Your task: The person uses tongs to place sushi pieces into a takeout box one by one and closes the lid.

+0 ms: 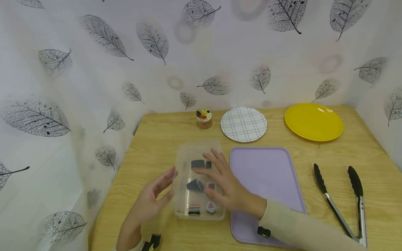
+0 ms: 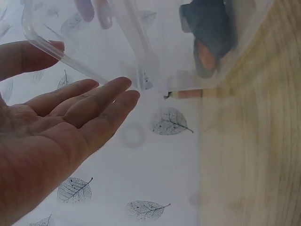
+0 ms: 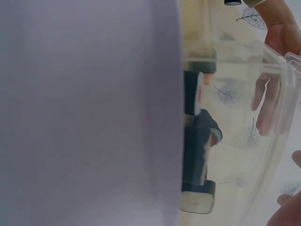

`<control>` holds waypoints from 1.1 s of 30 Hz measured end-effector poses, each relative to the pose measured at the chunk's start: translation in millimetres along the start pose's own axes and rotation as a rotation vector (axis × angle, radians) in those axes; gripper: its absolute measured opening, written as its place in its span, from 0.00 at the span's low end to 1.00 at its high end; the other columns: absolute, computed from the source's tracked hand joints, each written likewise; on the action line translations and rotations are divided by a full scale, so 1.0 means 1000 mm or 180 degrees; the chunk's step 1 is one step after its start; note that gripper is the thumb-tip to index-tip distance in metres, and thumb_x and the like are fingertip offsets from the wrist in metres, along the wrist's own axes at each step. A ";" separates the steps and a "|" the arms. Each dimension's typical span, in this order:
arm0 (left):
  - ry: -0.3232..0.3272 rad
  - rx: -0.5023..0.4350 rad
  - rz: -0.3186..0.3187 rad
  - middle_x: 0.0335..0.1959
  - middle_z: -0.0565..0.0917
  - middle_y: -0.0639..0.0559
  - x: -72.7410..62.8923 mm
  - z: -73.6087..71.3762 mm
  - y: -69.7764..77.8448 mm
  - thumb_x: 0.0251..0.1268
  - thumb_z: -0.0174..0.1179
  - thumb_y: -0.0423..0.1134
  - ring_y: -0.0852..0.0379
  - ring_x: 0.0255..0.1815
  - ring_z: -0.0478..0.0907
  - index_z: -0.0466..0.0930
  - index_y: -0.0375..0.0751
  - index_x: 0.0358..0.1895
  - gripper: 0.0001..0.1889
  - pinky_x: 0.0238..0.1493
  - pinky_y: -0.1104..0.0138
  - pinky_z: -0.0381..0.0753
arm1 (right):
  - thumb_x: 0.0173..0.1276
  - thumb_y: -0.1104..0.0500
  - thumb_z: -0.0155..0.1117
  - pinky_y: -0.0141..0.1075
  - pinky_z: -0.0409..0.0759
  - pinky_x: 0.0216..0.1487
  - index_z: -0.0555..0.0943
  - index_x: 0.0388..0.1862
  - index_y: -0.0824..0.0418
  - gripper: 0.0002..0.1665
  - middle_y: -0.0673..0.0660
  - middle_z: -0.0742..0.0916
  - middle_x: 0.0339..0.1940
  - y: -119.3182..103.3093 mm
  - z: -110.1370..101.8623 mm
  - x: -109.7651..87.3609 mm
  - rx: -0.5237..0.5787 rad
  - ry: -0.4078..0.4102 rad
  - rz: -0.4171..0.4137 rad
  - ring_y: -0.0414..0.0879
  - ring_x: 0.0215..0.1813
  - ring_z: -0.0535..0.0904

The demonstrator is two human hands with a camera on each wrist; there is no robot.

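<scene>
A clear plastic box (image 1: 184,205) sits left of the lilac tray, holding several dark-wrapped pieces that look like sushi (image 1: 194,185). My left hand (image 1: 147,202) is at the box's left side, fingers loosely extended and thumb apart. In the left wrist view, the fingertips of this left hand (image 2: 70,113) lie right by the box's rim. Over the box's right half, my right hand (image 1: 227,184) spreads its fingers, hiding part of the contents. The right wrist view shows the dark pieces (image 3: 195,150) through the box's clear wall; the tray covers that view's left side.
The lilac tray (image 1: 263,167) lies under my right forearm. Black-tipped tongs (image 1: 337,209) lie spread at the right. Along the back stand a small dessert (image 1: 204,119), a checked white plate (image 1: 244,124) and a yellow plate (image 1: 314,122). Leaf-printed curtain (image 1: 220,52) surrounds the table.
</scene>
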State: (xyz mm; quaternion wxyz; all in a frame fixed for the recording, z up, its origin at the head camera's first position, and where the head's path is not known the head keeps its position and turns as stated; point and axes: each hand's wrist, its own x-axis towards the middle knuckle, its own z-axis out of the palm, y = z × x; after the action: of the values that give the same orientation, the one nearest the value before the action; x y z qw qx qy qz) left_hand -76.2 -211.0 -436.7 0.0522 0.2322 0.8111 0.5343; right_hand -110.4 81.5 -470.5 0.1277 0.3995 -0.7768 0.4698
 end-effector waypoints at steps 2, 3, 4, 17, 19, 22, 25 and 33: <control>-0.0069 0.0082 -0.0193 0.78 0.68 0.30 -0.002 0.002 0.000 0.76 0.61 0.28 0.43 0.77 0.71 0.60 0.29 0.80 0.34 0.75 0.77 0.71 | 0.68 0.56 0.64 0.76 0.38 0.84 0.78 0.70 0.52 0.30 0.63 0.62 0.86 0.001 0.002 -0.006 -0.0054 -0.0049 0.0036 0.67 0.88 0.44; -0.0097 0.0141 -0.0281 0.79 0.67 0.32 -0.003 0.003 0.001 0.76 0.61 0.29 0.39 0.77 0.71 0.59 0.30 0.81 0.34 0.75 0.75 0.72 | 0.69 0.55 0.65 0.77 0.39 0.83 0.78 0.70 0.52 0.29 0.63 0.62 0.85 0.001 0.003 -0.008 -0.0068 -0.0075 0.0064 0.68 0.88 0.44; -0.0115 0.0186 -0.0391 0.80 0.67 0.34 -0.004 0.005 0.001 0.75 0.62 0.30 0.39 0.78 0.70 0.60 0.32 0.81 0.35 0.77 0.73 0.71 | 0.70 0.54 0.65 0.77 0.40 0.82 0.78 0.69 0.51 0.29 0.63 0.62 0.85 0.001 0.004 -0.010 -0.0084 -0.0108 0.0101 0.68 0.88 0.44; -0.0245 0.0466 -0.1006 0.85 0.60 0.52 -0.004 0.015 -0.001 0.72 0.66 0.30 0.41 0.83 0.63 0.59 0.46 0.84 0.40 0.81 0.47 0.67 | 0.74 0.47 0.65 0.78 0.36 0.82 0.80 0.69 0.51 0.27 0.62 0.59 0.88 -0.002 0.011 -0.022 -0.0144 -0.0386 0.0428 0.68 0.89 0.39; -0.0265 0.0463 -0.0973 0.85 0.60 0.52 -0.004 0.016 -0.002 0.72 0.65 0.29 0.43 0.83 0.63 0.58 0.44 0.84 0.40 0.81 0.49 0.68 | 0.75 0.45 0.64 0.77 0.35 0.82 0.80 0.69 0.51 0.27 0.61 0.58 0.88 -0.003 0.011 -0.022 -0.0173 -0.0429 0.0499 0.67 0.89 0.38; -0.0294 0.0456 -0.0868 0.85 0.59 0.50 -0.005 0.015 -0.005 0.73 0.65 0.30 0.45 0.83 0.65 0.57 0.42 0.84 0.40 0.79 0.50 0.71 | 0.75 0.41 0.63 0.78 0.38 0.82 0.81 0.67 0.51 0.28 0.62 0.57 0.88 -0.004 0.011 -0.021 -0.0267 -0.0477 0.0605 0.68 0.89 0.39; -0.0307 0.0527 -0.0767 0.86 0.59 0.49 -0.006 0.015 -0.008 0.74 0.65 0.32 0.45 0.82 0.66 0.56 0.43 0.84 0.40 0.78 0.48 0.73 | 0.75 0.37 0.62 0.79 0.45 0.81 0.82 0.66 0.50 0.29 0.64 0.58 0.88 -0.004 0.011 -0.021 -0.0476 -0.0499 0.0663 0.71 0.88 0.42; -0.0175 0.1345 -0.0597 0.86 0.55 0.38 -0.004 0.012 -0.006 0.78 0.63 0.48 0.30 0.82 0.60 0.60 0.50 0.83 0.36 0.74 0.33 0.72 | 0.73 0.37 0.65 0.76 0.49 0.82 0.73 0.77 0.51 0.39 0.65 0.53 0.89 -0.007 0.000 -0.018 -0.0886 -0.0636 0.0801 0.69 0.89 0.39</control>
State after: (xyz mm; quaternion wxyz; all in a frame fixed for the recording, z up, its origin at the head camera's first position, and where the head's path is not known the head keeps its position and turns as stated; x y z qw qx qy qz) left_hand -70.7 -204.3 -448.2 0.0739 0.1760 0.9212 0.3390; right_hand -94.0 88.9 -476.2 0.0443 0.3224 -0.8867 0.3283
